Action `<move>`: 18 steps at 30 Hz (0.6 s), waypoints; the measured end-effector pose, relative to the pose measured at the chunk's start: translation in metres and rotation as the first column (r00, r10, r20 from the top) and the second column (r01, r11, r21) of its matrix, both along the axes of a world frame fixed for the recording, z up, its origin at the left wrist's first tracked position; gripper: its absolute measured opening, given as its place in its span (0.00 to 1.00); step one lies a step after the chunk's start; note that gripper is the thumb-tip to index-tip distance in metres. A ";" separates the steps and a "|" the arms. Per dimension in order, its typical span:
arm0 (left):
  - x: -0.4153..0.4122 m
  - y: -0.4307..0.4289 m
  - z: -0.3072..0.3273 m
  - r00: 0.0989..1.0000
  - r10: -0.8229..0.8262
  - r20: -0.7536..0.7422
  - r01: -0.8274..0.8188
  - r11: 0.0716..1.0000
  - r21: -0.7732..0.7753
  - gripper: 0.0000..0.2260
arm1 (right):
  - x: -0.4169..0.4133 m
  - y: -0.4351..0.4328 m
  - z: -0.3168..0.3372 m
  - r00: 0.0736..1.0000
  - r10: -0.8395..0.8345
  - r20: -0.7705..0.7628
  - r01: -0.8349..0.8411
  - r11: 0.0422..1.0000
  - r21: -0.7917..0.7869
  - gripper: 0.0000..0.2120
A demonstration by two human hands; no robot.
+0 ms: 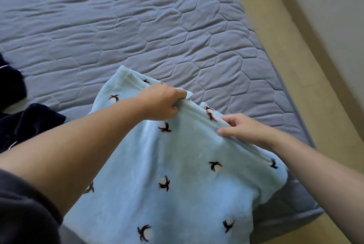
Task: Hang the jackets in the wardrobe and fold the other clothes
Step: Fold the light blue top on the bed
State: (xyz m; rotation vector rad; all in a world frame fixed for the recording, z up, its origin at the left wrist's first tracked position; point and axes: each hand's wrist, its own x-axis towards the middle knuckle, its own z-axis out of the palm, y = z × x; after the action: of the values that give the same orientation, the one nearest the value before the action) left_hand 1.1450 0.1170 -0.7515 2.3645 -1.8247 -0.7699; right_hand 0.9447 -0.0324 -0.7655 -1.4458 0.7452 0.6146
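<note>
Left hand (160, 103) grips top edge of light blue fleece garment (177, 180) over bed (137, 26); right hand (242, 127) pinches same edge. Dark clothes (29, 123) at left.

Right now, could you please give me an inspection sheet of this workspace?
Surface: quilted grey-blue bed, cover wrinkled.
Job's things: light blue fleece with dark motifs, over the bed's near corner; navy clothes heaped at the left edge.
Clutter: nothing seen.
Grippers: left hand grips the fleece's top edge; right hand pinches the same edge further along.
Cables: nothing seen.
Surroundings: beige floor right of the bed; pale wall beyond it.
</note>
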 end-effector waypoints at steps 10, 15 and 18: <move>-0.014 -0.024 -0.037 0.956 0.290 -0.049 -0.274 0.939 0.209 0.19 | 0.002 0.012 -0.041 0.971 -0.176 0.160 0.225 0.895 -0.385 0.05; -0.012 -0.031 -0.032 0.986 0.164 -0.020 -0.148 0.930 0.335 0.21 | 0.000 0.015 -0.041 0.971 -0.090 0.221 0.192 0.844 -0.501 0.12; -0.009 -0.039 -0.025 0.992 0.116 -0.058 -0.096 0.958 0.271 0.13 | 0.000 0.015 -0.033 0.937 -0.080 0.341 0.240 0.856 -0.458 0.11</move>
State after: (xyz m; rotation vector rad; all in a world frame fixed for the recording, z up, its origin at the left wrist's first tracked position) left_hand 1.1363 0.0777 -0.7763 2.5277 -1.6412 -1.1386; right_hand 0.9445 -0.0172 -0.7983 -1.8729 0.7945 0.0459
